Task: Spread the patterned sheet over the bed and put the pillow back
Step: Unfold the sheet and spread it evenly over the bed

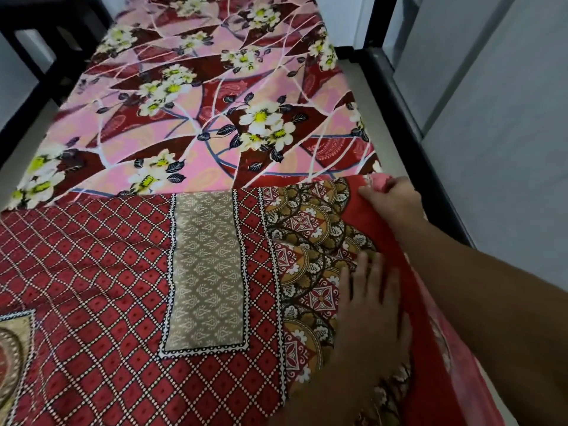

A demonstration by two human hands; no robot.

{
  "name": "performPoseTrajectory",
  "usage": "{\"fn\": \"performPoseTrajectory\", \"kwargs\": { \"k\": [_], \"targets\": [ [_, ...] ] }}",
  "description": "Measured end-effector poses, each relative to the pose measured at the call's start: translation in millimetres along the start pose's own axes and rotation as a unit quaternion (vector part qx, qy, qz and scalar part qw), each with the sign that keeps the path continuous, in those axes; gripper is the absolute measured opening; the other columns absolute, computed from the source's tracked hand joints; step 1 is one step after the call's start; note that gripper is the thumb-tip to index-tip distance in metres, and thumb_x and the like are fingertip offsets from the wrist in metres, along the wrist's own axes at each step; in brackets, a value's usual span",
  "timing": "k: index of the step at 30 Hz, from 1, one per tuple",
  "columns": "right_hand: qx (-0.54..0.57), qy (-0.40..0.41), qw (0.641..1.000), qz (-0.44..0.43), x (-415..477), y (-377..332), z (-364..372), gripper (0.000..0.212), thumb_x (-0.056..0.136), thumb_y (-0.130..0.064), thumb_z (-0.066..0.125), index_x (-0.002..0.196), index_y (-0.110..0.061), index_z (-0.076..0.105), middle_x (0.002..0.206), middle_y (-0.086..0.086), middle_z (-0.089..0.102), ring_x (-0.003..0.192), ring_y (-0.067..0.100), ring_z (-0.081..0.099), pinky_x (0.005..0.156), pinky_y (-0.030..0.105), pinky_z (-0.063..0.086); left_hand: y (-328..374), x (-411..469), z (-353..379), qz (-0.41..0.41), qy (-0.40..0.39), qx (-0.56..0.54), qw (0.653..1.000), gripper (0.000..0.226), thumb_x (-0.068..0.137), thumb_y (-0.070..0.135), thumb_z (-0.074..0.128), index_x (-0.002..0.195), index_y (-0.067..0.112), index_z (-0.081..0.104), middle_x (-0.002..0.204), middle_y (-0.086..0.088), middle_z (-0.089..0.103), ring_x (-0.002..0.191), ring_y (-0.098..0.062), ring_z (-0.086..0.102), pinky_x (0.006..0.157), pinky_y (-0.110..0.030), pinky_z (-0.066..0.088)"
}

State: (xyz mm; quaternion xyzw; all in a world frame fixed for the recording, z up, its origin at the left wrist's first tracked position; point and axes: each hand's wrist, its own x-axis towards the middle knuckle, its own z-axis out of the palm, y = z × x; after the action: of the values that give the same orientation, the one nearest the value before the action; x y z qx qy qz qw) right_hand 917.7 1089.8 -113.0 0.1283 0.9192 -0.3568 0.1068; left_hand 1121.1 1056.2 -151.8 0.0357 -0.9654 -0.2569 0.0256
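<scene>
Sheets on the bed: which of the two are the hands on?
The red diamond-lattice sheet, nearest the camera: the right hand pinches its plain red edge and the left hand lies flat on it. The pink floral sheet lies farther up.

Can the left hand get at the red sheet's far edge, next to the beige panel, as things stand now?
Probably yes: the left hand lies flat and free on the red sheet, and nothing lies between it and that edge.
</scene>
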Motion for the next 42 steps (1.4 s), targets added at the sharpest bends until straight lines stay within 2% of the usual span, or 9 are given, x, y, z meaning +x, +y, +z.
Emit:
{"fn": "performPoseTrajectory", "kwargs": {
  "k": [2,7,12,22,26,29,35,38,42],
  "targets": [
    [-0.022,-0.020,1.000,0.007,12.4,6.0,3.9,0.081,0.054,-0.068,0.082,0.117,-0.020,0.065,0.113,0.004,0.071,0.103,0.029,0.068,0.093,0.045,0.056,-7.9,-5.6,-3.4,-0.008,0.024,0.080,0.996,0.069,0.097,0.047,0.039,0.158,0.015,0.026,0.168,-0.010,0.007,0.154,-0.029,-0.010,0.121,-0.059,0.008],
    [-0.046,0.004,0.997,-0.060,10.4,-1.2,-0.5,0.028,0.086,-0.029,0.070,0.110,-0.015,0.071,0.110,0.014,0.071,0.104,0.034,0.067,0.090,0.035,0.052,-26.6,-0.9,-7.2,0.001,-0.019,0.102,0.995,0.075,0.098,0.056,0.033,0.160,0.017,0.017,0.168,-0.011,0.000,0.154,-0.030,-0.013,0.121,-0.059,0.006],
    [-0.005,0.058,0.993,-0.101,20.3,-13.4,-9.0,0.018,0.092,-0.023,0.067,0.108,-0.014,0.068,0.110,0.013,0.069,0.105,0.033,0.064,0.091,0.034,0.050,-22.4,-1.2,4.0,0.084,-0.062,0.123,0.987,0.076,0.098,0.067,0.023,0.161,0.027,0.010,0.167,-0.011,-0.010,0.152,-0.028,-0.020,0.119,-0.064,0.002],
    [-0.048,0.069,0.991,-0.108,41.6,7.8,8.5,0.023,0.093,-0.026,0.064,0.112,-0.013,0.067,0.110,0.014,0.069,0.103,0.036,0.064,0.088,0.037,0.052,-36.8,0.8,7.4,0.091,-0.090,0.100,0.987,0.078,0.098,0.073,0.014,0.161,0.029,0.003,0.166,-0.005,-0.021,0.150,-0.024,-0.027,0.120,-0.060,-0.004],
    [-0.058,0.055,0.995,-0.063,36.6,11.9,15.4,0.040,0.094,-0.037,0.062,0.125,-0.011,0.056,0.121,0.017,0.063,0.111,0.038,0.061,0.092,0.044,0.053,-33.6,2.9,2.5,0.081,-0.129,0.096,0.984,0.080,0.096,0.075,0.006,0.160,0.030,-0.008,0.163,-0.003,-0.028,0.146,-0.021,-0.036,0.119,-0.060,-0.008],
    [-0.081,0.051,0.994,-0.044,29.7,16.0,11.1,0.074,0.084,-0.072,0.055,0.131,-0.015,0.049,0.123,0.011,0.060,0.113,0.037,0.061,0.094,0.050,0.052,-35.7,3.1,-6.6,0.071,-0.129,0.061,0.987,0.077,0.098,0.072,0.008,0.160,0.029,-0.010,0.163,-0.001,-0.029,0.145,-0.018,-0.037,0.120,-0.055,-0.011],
    [-0.011,-0.039,0.997,0.063,43.3,2.9,-4.5,0.109,0.044,-0.106,0.044,0.107,-0.019,0.061,0.108,0.011,0.066,0.101,0.036,0.064,0.096,0.052,0.051,-46.4,-5.4,-11.0,0.084,-0.098,0.099,0.987,0.077,0.100,0.070,0.010,0.161,0.026,-0.005,0.165,-0.007,-0.022,0.148,-0.023,-0.032,0.119,-0.058,-0.007],
    [0.079,-0.063,0.991,0.090,38.8,-19.5,-4.2,0.080,0.070,-0.084,0.064,0.101,-0.012,0.052,0.097,0.011,0.061,0.093,0.034,0.063,0.093,0.050,0.052,-47.0,-6.9,-11.2,0.093,-0.111,0.094,0.985,0.077,0.099,0.071,0.009,0.160,0.027,-0.008,0.164,-0.007,-0.026,0.147,-0.023,-0.035,0.118,-0.058,-0.010],
    [0.070,0.019,0.997,0.004,58.1,-30.0,-2.7,0.036,0.088,-0.047,0.074,0.109,-0.018,0.073,0.105,0.000,0.071,0.102,0.027,0.066,0.096,0.037,0.053,-51.3,-6.5,-9.3,0.092,-0.100,0.082,0.987,0.075,0.100,0.071,0.012,0.160,0.030,-0.009,0.164,-0.005,-0.027,0.147,-0.022,-0.033,0.118,-0.057,-0.011]
  ]
}}
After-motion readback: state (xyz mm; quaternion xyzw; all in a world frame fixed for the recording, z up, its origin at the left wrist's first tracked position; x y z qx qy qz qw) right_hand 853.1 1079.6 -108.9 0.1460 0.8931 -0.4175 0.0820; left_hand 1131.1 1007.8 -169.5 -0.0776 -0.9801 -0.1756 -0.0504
